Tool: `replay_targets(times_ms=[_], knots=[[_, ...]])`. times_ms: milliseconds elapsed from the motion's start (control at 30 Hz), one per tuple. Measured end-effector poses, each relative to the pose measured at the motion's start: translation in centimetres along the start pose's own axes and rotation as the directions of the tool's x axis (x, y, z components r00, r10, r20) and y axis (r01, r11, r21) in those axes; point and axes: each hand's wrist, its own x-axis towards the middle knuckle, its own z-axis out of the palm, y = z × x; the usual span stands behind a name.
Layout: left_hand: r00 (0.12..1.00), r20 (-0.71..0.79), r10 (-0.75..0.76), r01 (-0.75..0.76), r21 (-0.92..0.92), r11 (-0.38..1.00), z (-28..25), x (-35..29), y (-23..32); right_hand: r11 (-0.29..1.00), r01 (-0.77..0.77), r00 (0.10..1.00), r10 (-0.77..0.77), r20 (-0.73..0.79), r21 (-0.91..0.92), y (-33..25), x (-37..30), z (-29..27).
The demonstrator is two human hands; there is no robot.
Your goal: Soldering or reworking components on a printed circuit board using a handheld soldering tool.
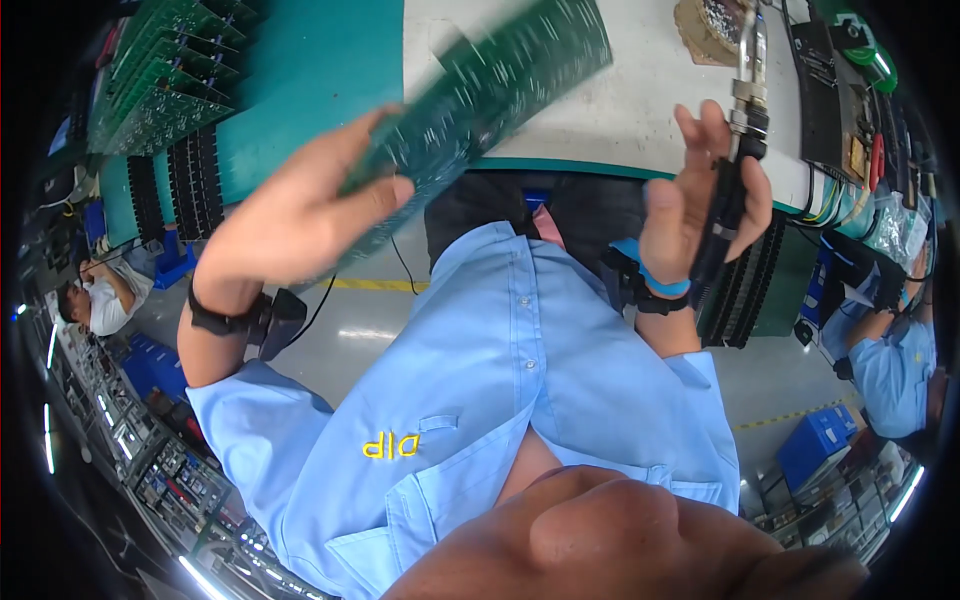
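Note:
My left hand [300, 205] grips one end of a green circuit board [500, 85], its thumb lying over the near face. The board is tilted up over the bench and smeared by motion, so its parts are hard to make out. In my right hand [680, 200] rests a soldering iron [722, 215] with a black handle and a metal front end pointing away from me. The fingers sit loosely around the handle, the thumb standing apart from it.
Several green boards [175, 75] stand in black slotted racks [195, 180] at the left. A round brown-yellow pot or coil [712, 28] sits at the back right, near a dark panel [820, 90] and red-handled tool [877, 160]. Co-workers [105, 300] are at both sides.

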Motion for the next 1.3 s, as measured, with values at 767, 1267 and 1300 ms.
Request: replay_targets(times_ms=[767, 1267, 1300], knots=[[0.945, -0.208, 0.251, -0.3, -0.858, 0.417, 5.8, 8.2, -8.4, 0.976, -0.145, 0.903, 0.197, 0.381, -0.161, -1.8, -2.2, 0.8], [0.945, -0.194, 0.263, -0.279, -0.898, 0.34, 5.9, 8.4, -8.6, 0.978, -0.137, 0.918, 0.185, 0.35, -0.156, -2.0, -1.5, 0.8], [0.944, -0.189, 0.269, -0.279, -0.894, 0.351, 5.9, 8.4, -8.7, 0.98, -0.121, 0.921, 0.17, 0.351, -0.155, -2.0, -1.4, 0.8]])
